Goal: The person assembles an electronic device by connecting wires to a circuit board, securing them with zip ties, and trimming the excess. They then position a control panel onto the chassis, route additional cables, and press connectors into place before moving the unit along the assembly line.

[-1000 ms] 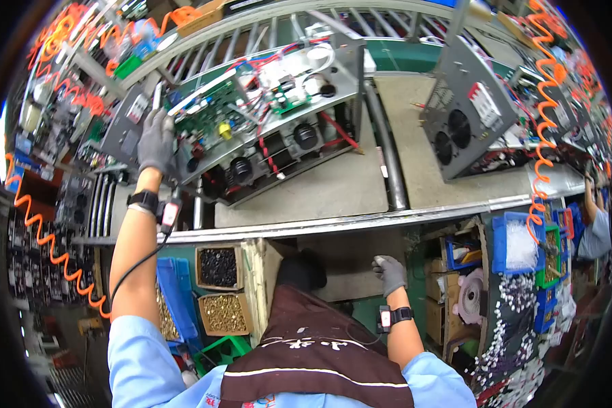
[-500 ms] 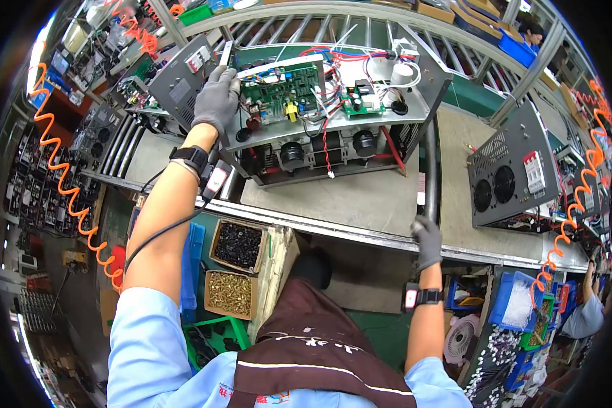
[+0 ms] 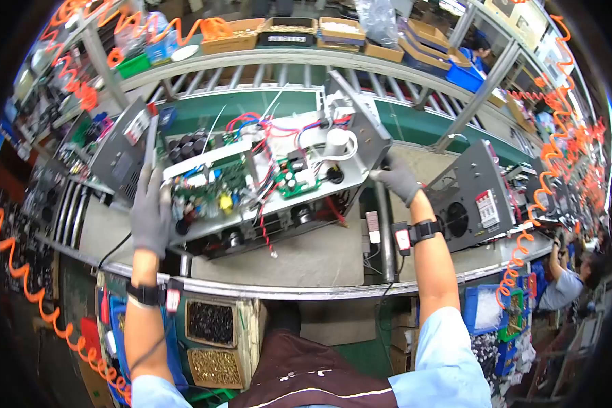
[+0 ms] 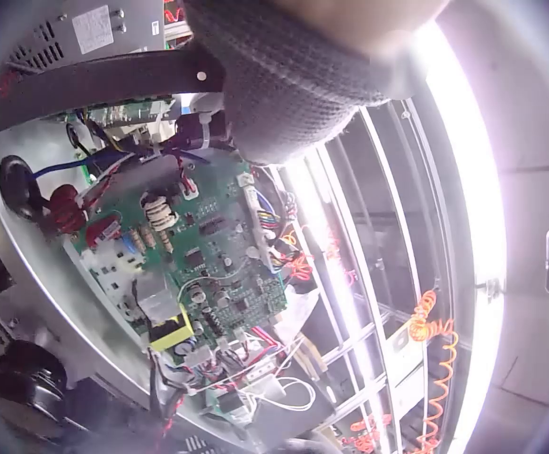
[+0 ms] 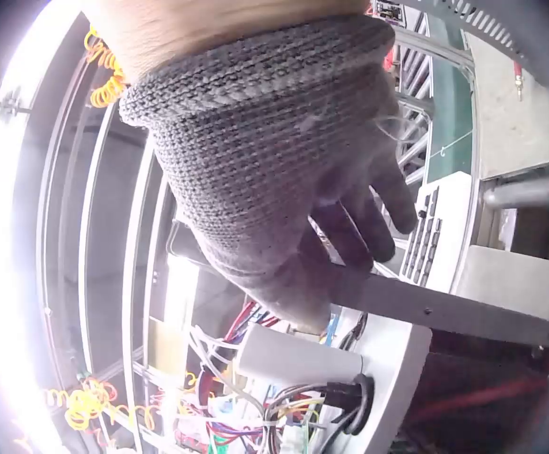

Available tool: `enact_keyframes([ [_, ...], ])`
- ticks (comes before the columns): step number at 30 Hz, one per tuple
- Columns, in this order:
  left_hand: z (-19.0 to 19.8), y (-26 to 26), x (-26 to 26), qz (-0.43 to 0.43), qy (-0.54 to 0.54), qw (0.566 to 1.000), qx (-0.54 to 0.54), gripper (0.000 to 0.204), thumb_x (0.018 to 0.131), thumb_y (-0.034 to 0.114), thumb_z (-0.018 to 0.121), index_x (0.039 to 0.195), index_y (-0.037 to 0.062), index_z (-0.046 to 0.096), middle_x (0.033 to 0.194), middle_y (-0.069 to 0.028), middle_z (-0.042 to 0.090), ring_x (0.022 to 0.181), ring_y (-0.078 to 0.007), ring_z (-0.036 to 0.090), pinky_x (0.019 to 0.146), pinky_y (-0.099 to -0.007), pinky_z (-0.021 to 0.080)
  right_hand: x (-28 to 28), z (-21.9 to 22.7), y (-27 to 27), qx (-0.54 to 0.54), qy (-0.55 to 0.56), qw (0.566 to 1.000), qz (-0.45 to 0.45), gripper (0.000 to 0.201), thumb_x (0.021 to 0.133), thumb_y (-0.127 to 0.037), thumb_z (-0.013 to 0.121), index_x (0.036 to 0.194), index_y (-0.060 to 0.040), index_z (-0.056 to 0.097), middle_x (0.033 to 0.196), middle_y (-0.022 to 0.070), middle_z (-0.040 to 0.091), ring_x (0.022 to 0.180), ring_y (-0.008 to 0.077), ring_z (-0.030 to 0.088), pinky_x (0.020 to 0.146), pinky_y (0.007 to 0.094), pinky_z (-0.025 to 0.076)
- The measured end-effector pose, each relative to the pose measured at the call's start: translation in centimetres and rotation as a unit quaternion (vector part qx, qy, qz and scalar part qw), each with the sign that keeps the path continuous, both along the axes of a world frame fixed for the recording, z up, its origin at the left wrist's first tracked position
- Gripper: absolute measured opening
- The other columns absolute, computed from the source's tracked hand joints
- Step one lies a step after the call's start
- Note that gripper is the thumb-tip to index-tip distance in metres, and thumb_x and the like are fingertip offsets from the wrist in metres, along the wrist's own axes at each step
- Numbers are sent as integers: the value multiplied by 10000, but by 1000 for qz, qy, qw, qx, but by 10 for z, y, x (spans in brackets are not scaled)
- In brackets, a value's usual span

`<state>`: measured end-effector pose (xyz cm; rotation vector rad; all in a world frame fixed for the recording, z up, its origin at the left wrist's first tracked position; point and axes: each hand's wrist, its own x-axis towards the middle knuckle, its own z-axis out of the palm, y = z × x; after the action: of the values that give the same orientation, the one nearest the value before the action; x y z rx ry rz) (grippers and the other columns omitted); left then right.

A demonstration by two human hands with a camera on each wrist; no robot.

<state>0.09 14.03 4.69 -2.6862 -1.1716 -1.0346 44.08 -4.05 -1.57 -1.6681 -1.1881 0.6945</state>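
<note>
An open metal chassis with a green circuit board, loose wires and a white cylinder lies at an angle on the work surface. My gloved left hand grips its left end panel, thumb on the inner side; in the left wrist view the glove crosses the panel's edge, its fingertips hidden. At the other end, my gloved right hand holds the right end panel. The right wrist view shows the glove straddling that panel's edge, fingers bent over the outer side.
Another grey-panelled unit stands to the right, and one more to the left. Behind runs a roller conveyor under a shelf of boxes. Parts boxes sit below the front edge. Orange coiled hoses hang at both sides.
My right hand has risen from in front of the work surface to the chassis's right end panel and taken hold of it. The left hand remains at the left end. The head view has shifted.
</note>
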Motion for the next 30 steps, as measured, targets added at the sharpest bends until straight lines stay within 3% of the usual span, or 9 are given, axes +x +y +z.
enact_keyframes([
  [2,4,0,-1,0,6,999,-39,398,828,148,420,1196,-3,433,1288,-209,362,1137,-379,402,924,-386,351,-13,17,10,-110,-30,993,-43,477,635,-125,672,1064,19,519,1000,115,595,906,179,551,824,307,428],
  [7,17,-7,-5,0,-75,990,-119,485,841,213,443,1255,-19,341,1304,-206,327,1203,-345,335,982,-366,284,-24,-8,24,-123,-39,977,-171,452,614,-176,664,993,44,553,924,156,621,830,231,597,750,322,459],
  [11,-12,-2,-21,25,-352,890,-288,509,858,209,460,1276,-38,307,1288,-171,356,1203,-249,336,1001,-340,245,-34,7,31,-209,-80,953,-203,462,596,-204,626,976,50,560,894,189,620,815,268,608,716,348,469],
  [13,-25,-4,-25,51,-338,888,-308,479,879,220,445,1275,-27,336,1280,-161,380,1197,-228,343,1001,-334,241,-33,-8,30,-137,-53,961,-234,377,607,-161,614,912,55,565,819,165,622,740,261,606,674,349,477],
  [16,-15,-16,-15,88,-341,903,-248,485,886,263,446,1264,-28,358,1199,-152,464,1103,-200,437,940,-313,319,-37,-16,30,-132,1,961,-243,262,634,-90,606,847,54,555,727,124,604,637,197,590,553,319,477],
  [19,-30,-11,-15,125,-364,899,-210,489,875,327,469,1197,-39,441,1016,-121,565,902,-161,530,796,-289,419,-36,-29,27,-53,-12,965,-257,236,631,-136,643,746,59,577,708,128,617,682,208,603,624,339,469],
  [24,-18,-6,3,165,-401,882,-183,498,862,364,484,1144,-47,484,927,-115,588,839,-150,553,751,-291,441,-28,-39,29,-103,-59,960,-254,294,618,-157,653,814,44,568,760,120,613,694,187,578,612,324,461],
  [25,-19,-4,5,174,-404,885,-156,497,863,369,481,1133,-48,493,921,-115,588,840,-149,555,750,-291,443,-33,-29,32,-31,44,976,-211,319,609,-168,661,825,35,546,754,103,593,670,169,550,587,313,450],
  [30,-19,-3,6,168,-396,888,-163,516,866,399,461,1139,-39,487,945,-111,577,844,-161,559,736,-282,452,-24,-32,21,-185,2,967,-172,297,671,-94,587,939,13,519,882,83,558,755,144,529,650,308,450],
])
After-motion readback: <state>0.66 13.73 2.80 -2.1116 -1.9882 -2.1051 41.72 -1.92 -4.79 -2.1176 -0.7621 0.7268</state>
